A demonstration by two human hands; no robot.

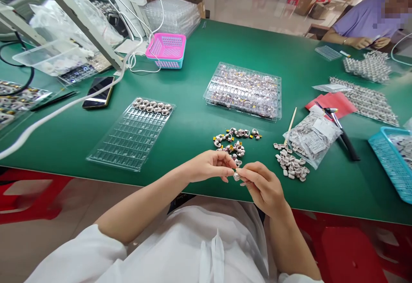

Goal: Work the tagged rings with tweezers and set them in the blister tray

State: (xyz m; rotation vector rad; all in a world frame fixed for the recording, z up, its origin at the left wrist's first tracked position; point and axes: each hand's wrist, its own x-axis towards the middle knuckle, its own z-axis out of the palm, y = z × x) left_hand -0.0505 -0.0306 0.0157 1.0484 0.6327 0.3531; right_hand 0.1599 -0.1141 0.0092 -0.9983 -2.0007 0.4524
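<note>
In front of my body, at the table's near edge, my left hand (pixel 214 167) and my right hand (pixel 265 186) meet fingertip to fingertip. Between them is a small pale, rounded part (pixel 237 176), pinched by thumb and fingers from both sides; the fingers partly cover it. Just beyond lies a loose group of small ring-shaped pale assemblies (pixel 238 148) with yellow tabs. A pile of small pale oblong caps (pixel 291 163) lies to the right of my right hand. To the left, a clear compartment tray (pixel 125 137) carries similar rounded parts in its far rows.
Stacked filled clear trays (pixel 243 90) stand mid-table. At right are a bag of pale parts (pixel 313 135), a black-handled tool (pixel 346 139) and a blue basket (pixel 386 163). A phone (pixel 98 92), pink basket (pixel 167 45) and white cable (pixel 64 111) lie left. A co-worker sits far right.
</note>
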